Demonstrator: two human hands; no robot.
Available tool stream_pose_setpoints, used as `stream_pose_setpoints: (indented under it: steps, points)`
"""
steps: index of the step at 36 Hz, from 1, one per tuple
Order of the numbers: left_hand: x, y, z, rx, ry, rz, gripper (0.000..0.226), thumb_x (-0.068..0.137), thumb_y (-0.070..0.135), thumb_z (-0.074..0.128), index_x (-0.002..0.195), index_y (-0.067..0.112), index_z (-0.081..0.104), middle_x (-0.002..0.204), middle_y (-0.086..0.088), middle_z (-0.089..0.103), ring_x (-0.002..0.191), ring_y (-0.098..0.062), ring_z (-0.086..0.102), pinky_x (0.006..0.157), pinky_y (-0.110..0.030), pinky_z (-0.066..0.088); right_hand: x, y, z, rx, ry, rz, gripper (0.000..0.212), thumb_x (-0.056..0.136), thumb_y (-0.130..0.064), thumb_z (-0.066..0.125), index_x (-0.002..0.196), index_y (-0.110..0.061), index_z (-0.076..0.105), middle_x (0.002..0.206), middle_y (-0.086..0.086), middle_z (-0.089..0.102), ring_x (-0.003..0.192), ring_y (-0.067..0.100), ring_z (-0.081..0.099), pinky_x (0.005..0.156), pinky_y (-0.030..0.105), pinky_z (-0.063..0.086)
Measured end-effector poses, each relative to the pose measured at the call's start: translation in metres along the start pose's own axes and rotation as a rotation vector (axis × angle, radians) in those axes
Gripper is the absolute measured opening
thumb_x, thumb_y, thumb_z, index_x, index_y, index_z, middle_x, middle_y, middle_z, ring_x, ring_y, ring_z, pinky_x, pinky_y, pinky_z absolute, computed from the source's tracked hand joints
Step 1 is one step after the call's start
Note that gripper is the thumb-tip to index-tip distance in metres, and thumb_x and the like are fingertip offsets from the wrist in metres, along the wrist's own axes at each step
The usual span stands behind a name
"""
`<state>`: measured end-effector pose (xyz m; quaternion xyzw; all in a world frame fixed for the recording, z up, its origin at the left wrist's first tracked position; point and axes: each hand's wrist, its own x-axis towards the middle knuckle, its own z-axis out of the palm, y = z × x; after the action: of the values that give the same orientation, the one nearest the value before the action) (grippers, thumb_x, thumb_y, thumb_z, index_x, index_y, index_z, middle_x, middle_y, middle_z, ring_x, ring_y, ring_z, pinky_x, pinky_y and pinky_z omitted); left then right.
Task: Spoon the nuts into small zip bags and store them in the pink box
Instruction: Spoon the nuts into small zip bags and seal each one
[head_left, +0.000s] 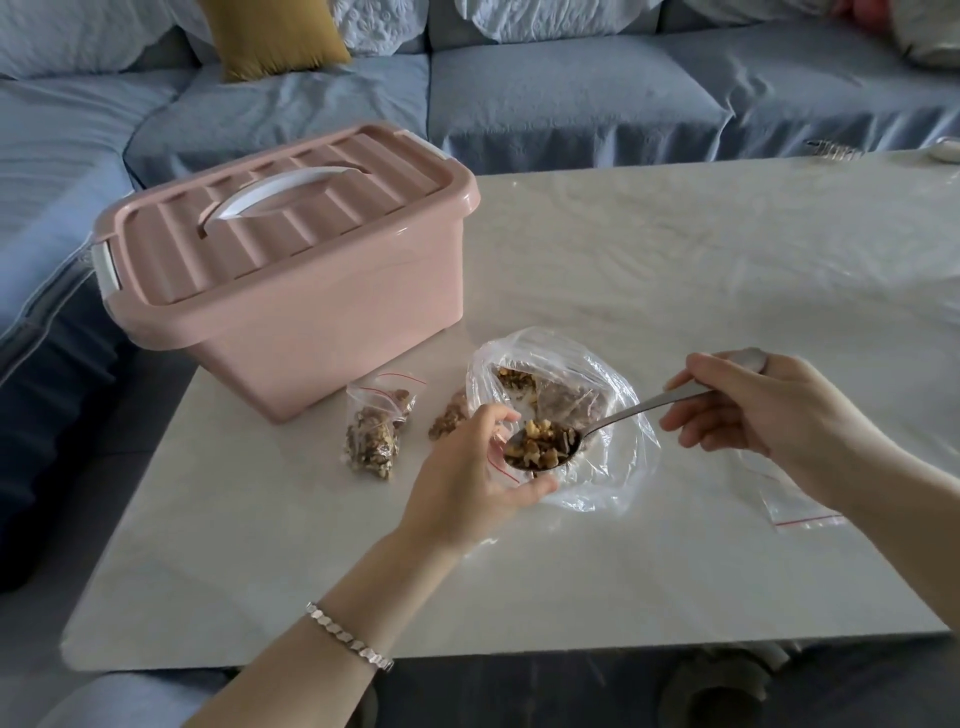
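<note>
Here, one spoon (543, 448), two filled bags (372, 434), one pink box (291, 275)

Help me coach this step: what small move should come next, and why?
Probably tip the spoon so its nuts drop into the small zip bag that the left hand holds by its bowl; the right hand has the loaded spoon poised there.

White table (675, 249) with pink box (291, 296), filled zip bag (373, 439), large nut bag (615, 470), empty zip bag (797, 506)
</note>
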<state>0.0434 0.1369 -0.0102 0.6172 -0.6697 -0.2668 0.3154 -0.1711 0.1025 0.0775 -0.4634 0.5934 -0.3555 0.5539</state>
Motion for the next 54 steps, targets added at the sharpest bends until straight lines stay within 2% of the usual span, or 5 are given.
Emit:
stream_pose_setpoints:
  steps: [6, 20, 32, 38, 54]
  points:
    - [0.001, 0.001, 0.006, 0.008, -0.019, 0.032, 0.066, 0.063, 0.037, 0.083, 0.118, 0.017, 0.053, 0.107, 0.006, 0.059, 0.099, -0.010, 0.056, 0.083, -0.019, 0.041, 0.001, -0.006, 0.016, -0.135, -0.052, -0.059, 0.030, 0.096, -0.015, 0.044, 0.080, 0.002, 0.062, 0.055, 0.009, 0.067, 0.042, 0.014, 0.059, 0.040, 0.016, 0.045]
    - [-0.006, -0.020, 0.015, -0.069, -0.002, 0.001, 0.086, 0.067, 0.019, 0.083, 0.137, 0.018, 0.034, 0.122, 0.016, 0.042, 0.115, 0.002, 0.040, 0.093, 0.005, 0.020, -0.028, -0.020, 0.058, -0.754, -0.072, -0.539, 0.038, 0.091, -0.035, 0.040, 0.069, -0.011, 0.060, 0.056, -0.006, 0.065, 0.052, 0.011, 0.059, 0.060, 0.032, 0.048]
    - [-0.011, -0.029, 0.016, -0.300, 0.214, -0.282, 0.033, 0.071, 0.020, 0.078, 0.093, 0.024, 0.054, 0.083, 0.011, 0.058, 0.078, 0.003, 0.054, 0.070, -0.002, 0.037, -0.010, 0.024, 0.010, -0.243, 0.175, -0.458, 0.025, 0.094, -0.010, 0.048, 0.077, -0.018, 0.064, 0.070, 0.002, 0.069, 0.051, 0.014, 0.062, 0.054, 0.018, 0.050]
    - [-0.013, -0.022, 0.008, -0.221, 0.043, -0.374, 0.026, 0.079, 0.032, 0.067, 0.094, 0.023, 0.048, 0.077, 0.011, 0.059, 0.070, -0.006, 0.060, 0.072, -0.030, 0.053, 0.010, 0.072, 0.017, -0.141, 0.141, -0.354, 0.027, 0.095, -0.008, 0.046, 0.082, -0.023, 0.065, 0.069, 0.001, 0.070, 0.058, 0.016, 0.066, 0.060, 0.026, 0.054]
    - [-0.007, -0.008, 0.020, -0.169, -0.155, -0.406, 0.032, 0.081, 0.034, 0.064, 0.099, 0.023, 0.040, 0.087, 0.015, 0.055, 0.059, -0.009, 0.055, 0.063, -0.029, 0.048, 0.006, 0.089, 0.014, -0.301, 0.028, -0.430, 0.031, 0.092, -0.003, 0.049, 0.087, -0.029, 0.065, 0.078, 0.000, 0.070, 0.068, 0.005, 0.066, 0.067, 0.011, 0.050]
